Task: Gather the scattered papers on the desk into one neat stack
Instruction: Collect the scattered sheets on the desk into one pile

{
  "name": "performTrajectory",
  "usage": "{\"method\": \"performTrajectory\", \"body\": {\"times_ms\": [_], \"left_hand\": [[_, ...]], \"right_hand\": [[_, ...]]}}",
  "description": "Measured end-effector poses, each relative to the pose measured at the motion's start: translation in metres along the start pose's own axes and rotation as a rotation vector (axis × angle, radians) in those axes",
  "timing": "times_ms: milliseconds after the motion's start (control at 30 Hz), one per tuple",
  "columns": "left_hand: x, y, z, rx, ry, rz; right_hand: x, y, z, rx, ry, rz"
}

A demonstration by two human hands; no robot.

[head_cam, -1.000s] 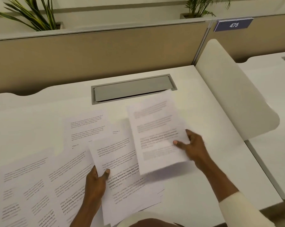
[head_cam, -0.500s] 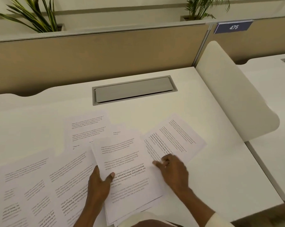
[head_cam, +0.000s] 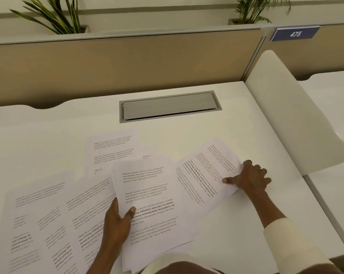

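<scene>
Printed white sheets lie spread over the white desk [head_cam: 236, 123]. My left hand [head_cam: 117, 226] grips the left edge of a small stack of papers [head_cam: 155, 204] near the desk's front, thumb on top. To its right lies a single tilted sheet [head_cam: 204, 175]; my right hand [head_cam: 250, 178] pinches its right edge, thumb on the print and fingers curled at the edge. Another sheet [head_cam: 109, 149] sits behind the stack. Several overlapping sheets [head_cam: 40, 218] cover the desk's left front.
A grey cable hatch [head_cam: 169, 106] is set into the desk behind the papers. A tan partition [head_cam: 117, 66] with plants on top closes the back. A white curved divider [head_cam: 290, 123] stands at the right edge, with a neighbouring desk beyond it.
My right hand laid the lifted sheet onto the stack, then moved right and took hold of the tilted sheet's right edge. My left hand kept its grip on the stack.
</scene>
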State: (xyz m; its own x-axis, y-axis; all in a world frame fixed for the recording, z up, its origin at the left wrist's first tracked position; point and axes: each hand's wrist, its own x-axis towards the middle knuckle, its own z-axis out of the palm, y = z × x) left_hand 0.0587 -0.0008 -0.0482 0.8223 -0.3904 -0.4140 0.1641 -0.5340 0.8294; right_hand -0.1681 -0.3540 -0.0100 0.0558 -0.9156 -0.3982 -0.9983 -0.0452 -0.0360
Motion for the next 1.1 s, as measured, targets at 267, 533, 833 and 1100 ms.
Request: {"method": "performTrajectory", "body": {"times_ms": [267,533,833,1100], "left_hand": [[-0.003,0.002,-0.005,0.007,0.003,-0.014],[-0.001,0.004,-0.019,-0.03,-0.007,-0.007],[0.003,0.0,-0.039,-0.085,-0.028,-0.056],[-0.002,0.008,-0.039,-0.324,-0.059,-0.108]], "right_hand": [[0.018,-0.001,-0.004,0.205,-0.122,-0.016],[-0.019,0.004,-0.068,0.642,0.144,-0.53],[-0.074,-0.032,-0.176,1.177,-0.001,-1.046],[-0.056,-0.121,-0.067,1.03,-0.466,-0.853]]}}
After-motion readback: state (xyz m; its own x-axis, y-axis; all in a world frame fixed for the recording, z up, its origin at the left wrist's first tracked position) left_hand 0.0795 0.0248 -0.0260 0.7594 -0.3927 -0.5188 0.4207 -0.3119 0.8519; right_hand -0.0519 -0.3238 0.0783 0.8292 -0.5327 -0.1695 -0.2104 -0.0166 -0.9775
